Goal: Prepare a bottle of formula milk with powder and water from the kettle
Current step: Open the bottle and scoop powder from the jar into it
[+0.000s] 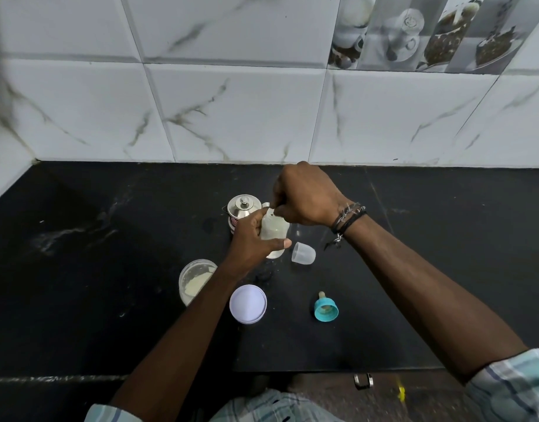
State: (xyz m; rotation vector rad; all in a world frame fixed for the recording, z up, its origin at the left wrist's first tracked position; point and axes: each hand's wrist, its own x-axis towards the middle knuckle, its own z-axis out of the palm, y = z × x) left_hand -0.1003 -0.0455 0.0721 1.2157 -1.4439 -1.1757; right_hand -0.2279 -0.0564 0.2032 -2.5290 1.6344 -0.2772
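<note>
While in left hand [252, 237], one bottle [276, 229]

Home kitchen, as I read my feed. Black stone surface [109, 239] meets wall of white marble-look tiles [231, 111]. Top right, decor tiles [414, 35] printed with cups and coffee beans. On surface I see small steel kettle [243, 208], open powder tub [193, 280] with its lid [247, 303] beside it, teal bottle teat [325, 309], clear cap [303, 254]. Household things, nothing industrial.
</note>
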